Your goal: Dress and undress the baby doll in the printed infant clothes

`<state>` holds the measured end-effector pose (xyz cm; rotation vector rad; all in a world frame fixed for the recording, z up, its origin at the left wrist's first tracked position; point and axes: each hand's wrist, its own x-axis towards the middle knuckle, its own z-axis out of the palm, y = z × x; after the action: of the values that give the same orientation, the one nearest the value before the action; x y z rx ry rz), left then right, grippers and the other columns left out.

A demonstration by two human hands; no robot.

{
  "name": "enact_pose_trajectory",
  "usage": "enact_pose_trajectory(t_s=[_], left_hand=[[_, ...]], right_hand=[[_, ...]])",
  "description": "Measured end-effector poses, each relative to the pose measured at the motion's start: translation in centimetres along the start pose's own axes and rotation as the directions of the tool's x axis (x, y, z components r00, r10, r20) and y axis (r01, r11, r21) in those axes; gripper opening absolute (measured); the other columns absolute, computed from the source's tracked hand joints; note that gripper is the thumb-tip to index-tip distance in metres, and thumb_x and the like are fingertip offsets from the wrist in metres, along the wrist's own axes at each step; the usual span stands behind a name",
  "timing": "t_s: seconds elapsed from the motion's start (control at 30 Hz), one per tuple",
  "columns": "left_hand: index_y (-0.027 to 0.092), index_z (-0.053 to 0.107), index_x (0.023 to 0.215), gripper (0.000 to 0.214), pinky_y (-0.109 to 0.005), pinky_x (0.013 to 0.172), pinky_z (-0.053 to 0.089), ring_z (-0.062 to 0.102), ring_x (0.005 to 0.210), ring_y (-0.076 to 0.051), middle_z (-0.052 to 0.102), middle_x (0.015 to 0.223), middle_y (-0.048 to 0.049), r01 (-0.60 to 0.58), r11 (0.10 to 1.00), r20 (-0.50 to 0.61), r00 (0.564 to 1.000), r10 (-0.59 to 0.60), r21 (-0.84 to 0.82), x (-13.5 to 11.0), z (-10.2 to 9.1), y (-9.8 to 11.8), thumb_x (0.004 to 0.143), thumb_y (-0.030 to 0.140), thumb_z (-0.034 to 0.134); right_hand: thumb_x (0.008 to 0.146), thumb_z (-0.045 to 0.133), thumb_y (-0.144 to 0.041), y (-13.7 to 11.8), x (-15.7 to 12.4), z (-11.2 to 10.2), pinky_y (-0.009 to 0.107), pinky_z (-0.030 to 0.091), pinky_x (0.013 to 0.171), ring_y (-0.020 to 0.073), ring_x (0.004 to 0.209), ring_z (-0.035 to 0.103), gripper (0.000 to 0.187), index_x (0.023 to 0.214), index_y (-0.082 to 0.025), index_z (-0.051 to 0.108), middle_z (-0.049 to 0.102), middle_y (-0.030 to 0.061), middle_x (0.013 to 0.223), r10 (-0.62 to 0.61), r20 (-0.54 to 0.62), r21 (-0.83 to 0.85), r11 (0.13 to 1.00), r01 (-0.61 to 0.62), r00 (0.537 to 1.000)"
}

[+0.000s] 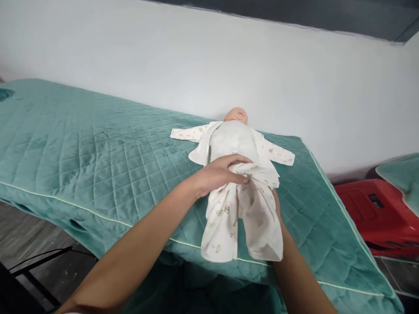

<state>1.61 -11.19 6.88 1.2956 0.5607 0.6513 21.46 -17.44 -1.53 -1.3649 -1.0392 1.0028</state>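
A baby doll lies on its back on a green quilted cover, its head toward the wall. Its printed white jacket hangs open, sleeves spread to both sides, around a plain white torso. White baby pants with small printed figures extend from the doll's waist toward me, legs hanging apart. My left hand is closed on the waist of the pants, thumb on the near side and fingers over the top. Behind the pants' right side is my right hand; the cloth hides most of its fingers.
The green quilted cover drapes over a long bed against a white wall. To the right of the bed stands a red plastic object. A dark metal frame is at the lower left.
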Motion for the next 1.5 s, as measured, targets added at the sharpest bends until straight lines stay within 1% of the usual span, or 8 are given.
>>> enact_pose_trajectory(t_s=[0.1, 0.47, 0.67, 0.87, 1.0, 1.1, 1.27, 1.5], left_hand=[[0.018, 0.069, 0.111, 0.038, -0.038, 0.105, 0.045, 0.062, 0.118, -0.025, 0.069, 0.121, -0.0063, -0.080, 0.990, -0.101, 0.991, 0.092, 0.115, 1.3, -0.5, 0.2, 0.074, 0.014, 0.073], [0.019, 0.065, 0.103, 0.027, -0.036, 0.107, 0.041, 0.061, 0.116, -0.023, 0.071, 0.114, -0.0036, -0.247, 0.787, -0.177, 0.896, 0.408, 0.565, 5.6, -2.6, -0.2, 0.078, 0.011, 0.061], [0.019, 0.068, 0.112, 0.037, -0.033, 0.105, 0.042, 0.060, 0.120, -0.024, 0.070, 0.122, -0.0053, -0.227, 0.900, -0.220, 0.920, 0.323, 0.372, 5.0, -5.4, -2.8, 0.077, 0.028, 0.076], [0.022, 0.072, 0.111, 0.044, -0.031, 0.099, 0.047, 0.063, 0.117, -0.024, 0.070, 0.121, -0.0053, -0.210, 0.977, -0.208, 0.955, 0.211, 0.024, 4.4, -7.4, -4.0, 0.071, 0.036, 0.085], [0.021, 0.072, 0.108, 0.043, -0.029, 0.092, 0.050, 0.066, 0.108, -0.021, 0.071, 0.116, -0.0052, -0.227, 0.971, -0.221, 0.954, 0.205, -0.081, 4.5, -7.6, -4.4, 0.070, 0.035, 0.087], [0.020, 0.072, 0.106, 0.042, -0.027, 0.086, 0.051, 0.067, 0.099, -0.019, 0.072, 0.108, -0.0046, -0.251, 0.962, -0.222, 0.950, 0.222, -0.112, 4.5, -7.6, -4.8, 0.069, 0.033, 0.088], [0.020, 0.070, 0.107, 0.039, -0.026, 0.079, 0.050, 0.068, 0.090, -0.017, 0.073, 0.102, -0.0046, -0.259, 0.955, -0.208, 0.952, 0.226, -0.144, 4.4, -7.7, -5.2, 0.075, 0.036, 0.086], [0.021, 0.068, 0.118, 0.061, -0.028, 0.088, 0.048, 0.063, 0.108, -0.023, 0.069, 0.113, -0.0060, -0.188, 0.982, -0.022, 0.982, 0.188, 0.029, 3.8, -7.1, -4.2, 0.064, 0.034, 0.093]], right_hand=[[0.079, 0.065, -0.043, -0.8, 0.4, 0.9, 0.041, 0.053, 0.094, 0.0293, 0.112, 0.066, 0.029, 0.102, -0.026, 0.070, 0.076, 0.0064, 0.109, -0.046, -0.197, 0.034, 0.998, 0.054, 0.979], [0.085, 0.058, -0.033, -0.9, 6.5, 0.2, 0.032, 0.046, 0.084, 0.0199, 0.087, 0.058, 0.014, 0.086, -0.021, 0.065, 0.069, -0.0001, 0.088, -0.374, -0.199, -0.305, 0.902, 0.306, 0.906], [0.085, 0.062, -0.033, 0.7, 6.6, 0.2, 0.030, 0.045, 0.074, 0.0176, 0.078, 0.055, 0.014, 0.093, -0.022, 0.065, 0.066, -0.0016, 0.084, -0.329, -0.238, -0.397, 0.892, 0.218, 0.914], [0.087, 0.063, -0.026, -1.2, 5.1, 0.9, 0.035, 0.047, 0.085, 0.0220, 0.100, 0.059, 0.019, 0.106, -0.025, 0.067, 0.065, 0.0043, 0.109, -0.526, -0.050, -0.518, 0.740, 0.429, 0.849], [0.085, 0.072, -0.035, -5.5, 5.4, 2.4, 0.034, 0.048, 0.077, 0.0253, 0.099, 0.063, 0.036, 0.120, -0.027, 0.068, 0.070, 0.0050, 0.110, -0.288, 0.274, -0.451, 0.804, 0.387, 0.918], [0.079, 0.079, -0.041, -8.3, 6.7, 4.1, 0.033, 0.047, 0.075, 0.0241, 0.089, 0.065, 0.035, 0.109, -0.024, 0.073, 0.074, 0.0024, 0.095, -0.108, 0.434, -0.444, 0.838, 0.317, 0.894], [0.077, 0.080, -0.047, -8.0, 8.2, 5.6, 0.032, 0.049, 0.073, 0.0219, 0.083, 0.067, 0.033, 0.095, -0.020, 0.074, 0.075, 0.0026, 0.088, -0.029, 0.437, -0.362, 0.910, 0.205, 0.899], [0.078, 0.081, -0.048, -5.7, 8.3, 4.3, 0.033, 0.056, 0.072, 0.0235, 0.084, 0.072, 0.033, 0.095, -0.021, 0.072, 0.076, 0.0040, 0.091, -0.025, 0.279, 0.106, 0.994, -0.005, 0.960]])
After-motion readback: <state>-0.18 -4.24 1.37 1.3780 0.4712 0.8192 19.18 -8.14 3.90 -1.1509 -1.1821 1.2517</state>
